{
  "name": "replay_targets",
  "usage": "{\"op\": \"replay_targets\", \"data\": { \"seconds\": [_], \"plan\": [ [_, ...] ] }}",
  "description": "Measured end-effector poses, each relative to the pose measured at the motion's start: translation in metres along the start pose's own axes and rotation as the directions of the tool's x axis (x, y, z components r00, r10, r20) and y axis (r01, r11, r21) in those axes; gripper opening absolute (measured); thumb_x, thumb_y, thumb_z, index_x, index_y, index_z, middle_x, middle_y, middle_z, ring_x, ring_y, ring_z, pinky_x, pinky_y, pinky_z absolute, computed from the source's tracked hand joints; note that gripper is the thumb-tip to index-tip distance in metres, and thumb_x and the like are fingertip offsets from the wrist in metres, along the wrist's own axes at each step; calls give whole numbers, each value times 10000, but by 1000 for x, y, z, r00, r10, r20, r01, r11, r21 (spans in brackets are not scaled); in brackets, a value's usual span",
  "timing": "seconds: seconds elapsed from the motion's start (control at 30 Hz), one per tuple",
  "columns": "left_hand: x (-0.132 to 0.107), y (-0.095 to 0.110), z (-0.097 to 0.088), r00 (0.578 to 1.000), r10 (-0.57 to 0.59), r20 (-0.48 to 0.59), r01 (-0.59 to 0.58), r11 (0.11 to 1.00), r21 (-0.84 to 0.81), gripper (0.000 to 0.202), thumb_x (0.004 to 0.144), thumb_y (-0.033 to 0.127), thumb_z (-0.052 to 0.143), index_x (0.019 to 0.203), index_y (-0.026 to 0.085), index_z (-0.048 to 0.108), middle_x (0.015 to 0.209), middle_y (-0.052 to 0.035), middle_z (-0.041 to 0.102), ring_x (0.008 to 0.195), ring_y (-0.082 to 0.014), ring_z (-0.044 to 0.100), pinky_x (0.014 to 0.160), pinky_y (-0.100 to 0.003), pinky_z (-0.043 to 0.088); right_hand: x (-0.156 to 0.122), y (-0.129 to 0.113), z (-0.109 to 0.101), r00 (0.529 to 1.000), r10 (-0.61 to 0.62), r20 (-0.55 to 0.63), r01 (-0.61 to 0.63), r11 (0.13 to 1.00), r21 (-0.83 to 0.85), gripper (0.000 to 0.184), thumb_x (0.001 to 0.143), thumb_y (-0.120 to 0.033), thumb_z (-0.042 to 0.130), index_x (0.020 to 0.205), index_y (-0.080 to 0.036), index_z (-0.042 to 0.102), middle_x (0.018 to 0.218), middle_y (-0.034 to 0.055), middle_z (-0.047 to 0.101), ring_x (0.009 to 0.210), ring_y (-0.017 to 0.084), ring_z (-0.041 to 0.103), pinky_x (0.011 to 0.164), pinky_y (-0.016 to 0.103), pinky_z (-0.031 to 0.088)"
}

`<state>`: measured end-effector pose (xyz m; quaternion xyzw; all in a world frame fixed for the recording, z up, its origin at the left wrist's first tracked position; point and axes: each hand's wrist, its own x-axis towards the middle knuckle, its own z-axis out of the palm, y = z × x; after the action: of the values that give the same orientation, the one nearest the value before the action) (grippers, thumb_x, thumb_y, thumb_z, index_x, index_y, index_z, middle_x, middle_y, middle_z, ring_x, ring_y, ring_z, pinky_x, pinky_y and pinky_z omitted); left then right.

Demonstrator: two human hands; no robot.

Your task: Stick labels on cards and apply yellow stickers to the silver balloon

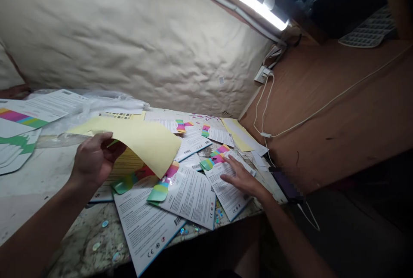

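- Cards with a rainbow stripe (19,116) lie at the far left of the table (74,243), beside crumpled clear plastic (106,97).
- The left hand (93,164) pinches the near left edge of a yellow sheet (151,140), thumb and fingers closed on it; this grip is raised above the table, its forearm reaching up from the lower left corner.
- The yellow sheet extends rightward from that grip, curving down at its free corner over the packets.
- Below it, a white printed packet (145,222) lies aslant, partly under a second packet (190,196) with a green-to-pink top.
- A third packet (221,183) lies just right of these, under the right hand (241,179); that grip is open, palm down, fingers spread towards the coloured end, forearm coming from the lower right.
- Further right, a white cable (274,135) runs along the brown panel (322,110).
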<state>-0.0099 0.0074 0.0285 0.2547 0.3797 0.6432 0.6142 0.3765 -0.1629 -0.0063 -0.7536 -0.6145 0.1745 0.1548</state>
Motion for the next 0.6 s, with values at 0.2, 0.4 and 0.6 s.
{"op": "replay_targets", "data": {
  "seconds": [0.2,0.4,0.6],
  "plan": [
    [-4,10,5,993,106,-46,-113,973,-201,158,601,114,601,747,147,549,670,37,610,661,-99,575,592,-182,499,-3,-18,46,995,-56,-84,54,998,-29,803,819,-649,556,1491,-271,332,1601,64,169,1478,297,109,1189,511,149],
    [-7,6,4,988,105,111,-75,966,-248,114,638,124,604,733,148,546,673,37,623,688,-97,593,629,-180,515,19,-70,70,981,-160,-108,165,985,40,726,866,-631,499,1476,-260,364,1582,80,228,1469,292,160,1190,508,156],
    [-6,-6,-1,945,120,304,-61,979,-197,172,668,196,673,828,152,627,799,9,687,709,-135,644,626,-227,546,67,-132,38,891,-320,-321,410,872,269,700,861,-577,561,1459,-264,373,1537,82,331,1438,291,254,1176,512,211]
  ]
}}
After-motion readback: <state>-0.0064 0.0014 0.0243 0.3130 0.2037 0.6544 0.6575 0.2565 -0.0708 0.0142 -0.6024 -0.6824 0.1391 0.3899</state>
